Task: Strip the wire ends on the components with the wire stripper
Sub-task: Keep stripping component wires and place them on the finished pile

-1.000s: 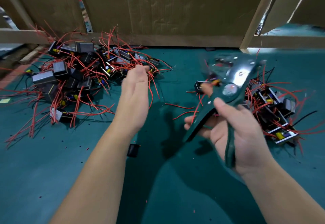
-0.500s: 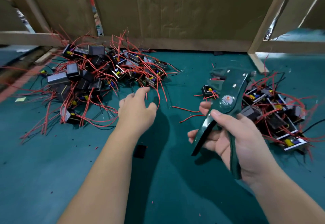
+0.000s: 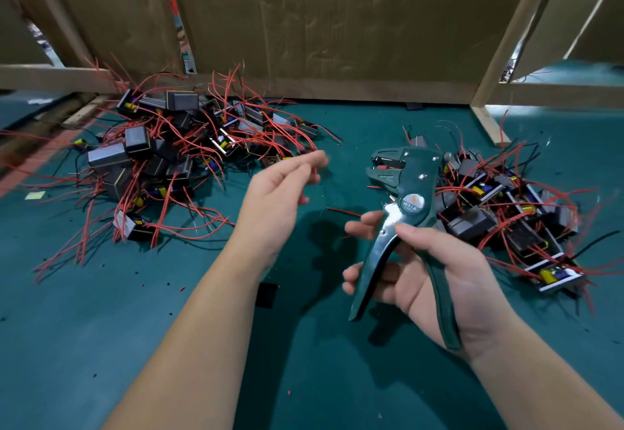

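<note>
My right hand [image 3: 435, 274] grips a dark green wire stripper [image 3: 410, 193] by its two handles, which are spread apart. Its jaws [image 3: 385, 169] point left, with a bit of red in them. My left hand [image 3: 277, 190] hovers above the table between the two piles, its fingers stretched toward the jaws and blurred. A thin red strand shows at its fingertips; whether they pinch it is unclear. A big pile of black components with red wires [image 3: 169, 156] lies at the back left. A smaller pile [image 3: 506, 213] lies at the right, behind the stripper.
The work surface is a teal mat [image 3: 135, 328] dotted with red insulation scraps. A small black piece [image 3: 266, 294] lies beneath my left forearm. Cardboard panels [image 3: 320, 24] and wooden battens [image 3: 513, 24] wall off the back. A loose red wire [image 3: 341, 210] lies between my hands.
My left hand has lifted off the left pile and swung right toward the stripper's jaws. My right hand has steadied the stripper in the same grip.
</note>
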A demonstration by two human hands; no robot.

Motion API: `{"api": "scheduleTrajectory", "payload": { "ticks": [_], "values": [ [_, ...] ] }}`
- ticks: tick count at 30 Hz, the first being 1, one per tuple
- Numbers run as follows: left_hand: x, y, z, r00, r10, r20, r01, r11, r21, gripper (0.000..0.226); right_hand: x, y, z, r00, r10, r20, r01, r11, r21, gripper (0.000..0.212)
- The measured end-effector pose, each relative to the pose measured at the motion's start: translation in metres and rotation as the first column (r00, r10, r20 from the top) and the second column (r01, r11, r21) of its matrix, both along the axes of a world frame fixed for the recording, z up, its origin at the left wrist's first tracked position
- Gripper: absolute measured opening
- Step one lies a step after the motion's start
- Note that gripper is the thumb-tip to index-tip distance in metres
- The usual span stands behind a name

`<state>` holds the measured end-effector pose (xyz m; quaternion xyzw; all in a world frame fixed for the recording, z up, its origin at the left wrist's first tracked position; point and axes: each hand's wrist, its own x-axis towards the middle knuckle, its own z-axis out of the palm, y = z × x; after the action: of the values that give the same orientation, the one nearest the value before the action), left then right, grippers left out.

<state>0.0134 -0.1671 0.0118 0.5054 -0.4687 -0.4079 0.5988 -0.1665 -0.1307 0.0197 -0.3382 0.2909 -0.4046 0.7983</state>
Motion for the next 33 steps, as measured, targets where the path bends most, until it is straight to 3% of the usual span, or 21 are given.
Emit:
{"api": "scheduleTrajectory", "payload": {
  "ticks": [2, 5, 7, 9, 12, 15, 17, 19, 23, 27, 29, 33],
  "values": [
    [0.003, 0.007, 0.007, 0.967, -0.207, -0.151, 0.202, 0.978, -0.049, 0.029, -0.002, 0.0, 0.003, 0.992, 0.036, 0.123, -0.039, 0.999, 0.025, 0.056],
    [0.005, 0.019, 0.012, 0.815, -0.573, -0.083, 0.572, 0.819, -0.038, 0.026, -0.009, -0.002, 0.007, 0.96, 0.066, 0.271, -0.083, 0.995, 0.054, 0.055],
    [0.005, 0.023, 0.012, 0.709, -0.703, -0.053, 0.704, 0.71, 0.006, 0.027, -0.014, -0.004, 0.009, 0.949, 0.106, 0.298, -0.124, 0.991, 0.042, 0.058],
    [0.008, 0.025, 0.014, 0.66, -0.747, -0.073, 0.751, 0.66, 0.035, 0.027, -0.016, -0.005, 0.009, 0.948, 0.164, 0.271, -0.172, 0.985, 0.008, 0.066],
    [0.011, 0.024, 0.015, 0.651, -0.75, -0.117, 0.759, 0.644, 0.095, 0.023, -0.018, -0.005, 0.008, 0.946, 0.236, 0.222, -0.232, 0.972, -0.041, 0.071],
    [0.007, 0.02, 0.015, 0.78, -0.598, -0.184, 0.624, 0.723, 0.297, 0.03, -0.018, -0.003, 0.007, 0.909, 0.339, 0.243, -0.319, 0.94, -0.117, 0.063],
    [0.003, 0.017, 0.013, 0.854, -0.504, -0.131, 0.511, 0.763, 0.397, 0.045, -0.018, -0.001, 0.008, 0.88, 0.401, 0.254, -0.366, 0.914, -0.174, 0.058],
    [-0.004, 0.016, 0.012, 0.854, -0.491, -0.171, 0.517, 0.772, 0.369, 0.052, -0.016, 0.001, 0.007, 0.876, 0.44, 0.2, -0.398, 0.891, -0.217, 0.055],
    [-0.016, 0.025, 0.017, 0.769, -0.566, -0.298, 0.613, 0.786, 0.087, 0.018, -0.011, 0.005, 0.002, 0.873, 0.482, 0.069, -0.45, 0.853, -0.265, 0.052],
    [-0.016, 0.027, 0.018, 0.795, -0.51, -0.329, 0.562, 0.823, 0.082, 0.018, -0.008, 0.007, -0.002, 0.882, 0.471, -0.017, -0.461, 0.855, -0.24, 0.058],
    [-0.016, 0.027, 0.02, 0.808, -0.476, -0.347, 0.528, 0.846, 0.069, 0.005, -0.009, 0.006, -0.003, 0.883, 0.469, -0.029, -0.464, 0.86, -0.215, 0.066],
    [-0.016, 0.022, 0.018, 0.84, -0.319, -0.439, 0.404, 0.908, 0.113, 0.019, -0.012, 0.003, 0.0, 0.889, 0.456, -0.053, -0.455, 0.862, -0.224, 0.067]
  ]
}}
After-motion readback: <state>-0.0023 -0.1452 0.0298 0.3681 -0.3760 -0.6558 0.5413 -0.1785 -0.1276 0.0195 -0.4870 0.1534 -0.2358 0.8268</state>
